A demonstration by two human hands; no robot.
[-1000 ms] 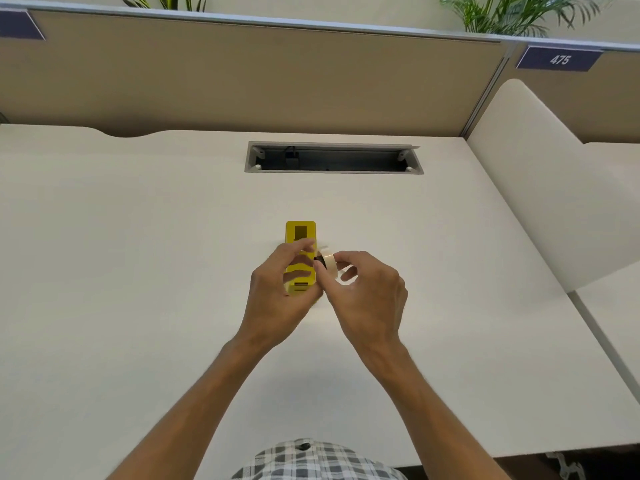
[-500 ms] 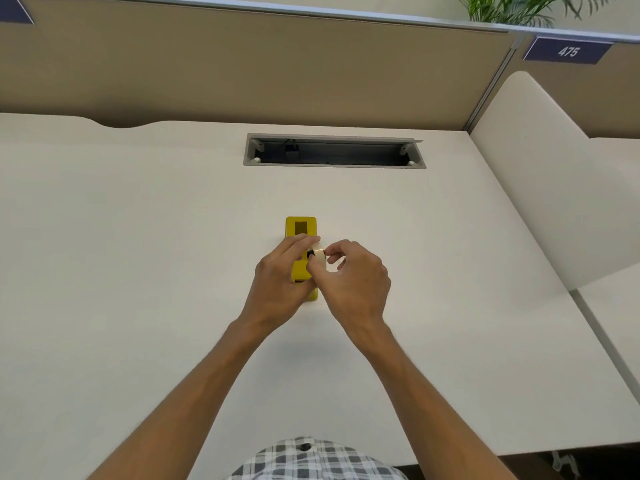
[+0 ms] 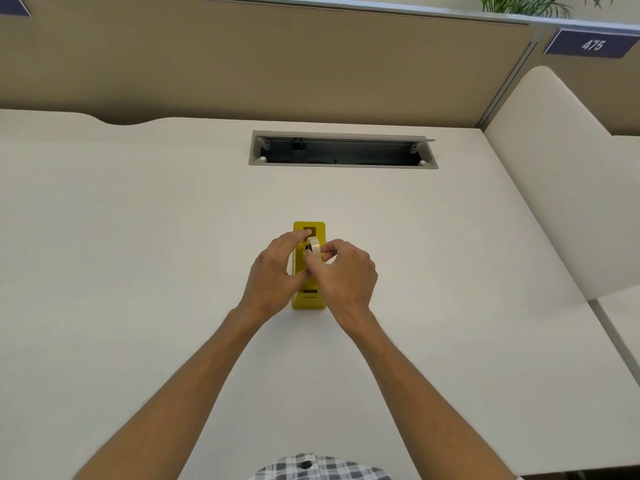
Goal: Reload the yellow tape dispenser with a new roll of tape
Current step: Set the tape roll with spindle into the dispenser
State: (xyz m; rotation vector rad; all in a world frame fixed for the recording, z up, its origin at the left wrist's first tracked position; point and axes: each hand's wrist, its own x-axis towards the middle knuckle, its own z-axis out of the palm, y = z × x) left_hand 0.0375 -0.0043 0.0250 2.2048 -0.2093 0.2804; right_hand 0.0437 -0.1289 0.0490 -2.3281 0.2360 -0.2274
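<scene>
Right hand (image 3: 346, 271): fingers curled, thumb and forefinger pinching the tape roll (image 3: 314, 247), a pale cream ring held on edge. The roll stands over the middle of the yellow tape dispenser (image 3: 309, 299); whether it is seated in the slot or only held above it cannot be told, since the fingers hide its lower part.

Left hand (image 3: 273, 277): fingers bent and reaching across to the roll from the left, fingertips touching its left face and the dispenser's top, thumb against the dispenser's left side. How firmly this hand grips cannot be told.

The dispenser rests flat on the cream desk (image 3: 138, 271), near the middle, its long axis running from near to far. Its far end, with a dark rectangular recess, and its near end, with a narrow slot, both show beyond the hands.

Farther away, a grey cable tray (image 3: 343, 150) is sunk into the desk surface, its lid open. A tan partition (image 3: 277, 64) closes the far edge. At far right hangs a dark sign (image 3: 592, 45) reading 475, with a green plant (image 3: 519, 3) above the partition. A cream side panel (image 3: 554, 185) rises at right. A checked shirt (image 3: 322, 469) shows at the near edge.
</scene>
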